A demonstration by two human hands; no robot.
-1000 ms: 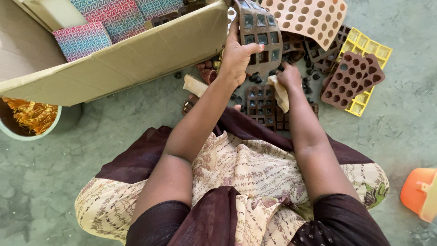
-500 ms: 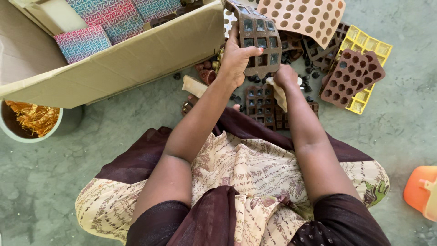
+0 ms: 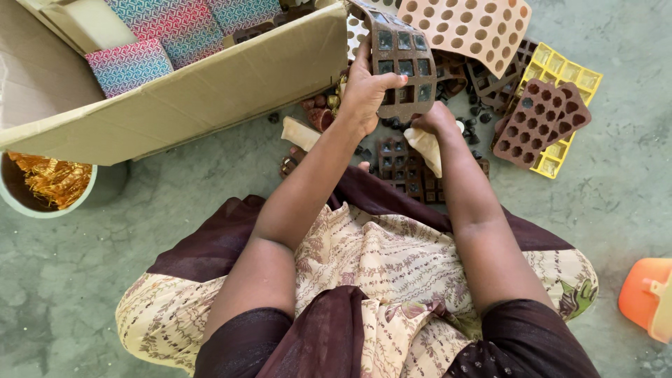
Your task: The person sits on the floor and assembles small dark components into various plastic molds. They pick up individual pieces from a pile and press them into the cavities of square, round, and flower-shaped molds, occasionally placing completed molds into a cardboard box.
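Where hands work, mottled green floor (concrete-like); cardboard box

Two bare hands work over the green floor: the left hand and the right hand. One open brown cardboard box lies there, one pale round bowl of gold foil, one yellow square-celled plastic mould tray, one orange plastic container.

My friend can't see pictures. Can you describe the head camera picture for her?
A seated person's left hand and right hand hold up a flexible brown square-cavity mould over more moulds scattered on the floor, beside an open cardboard box.
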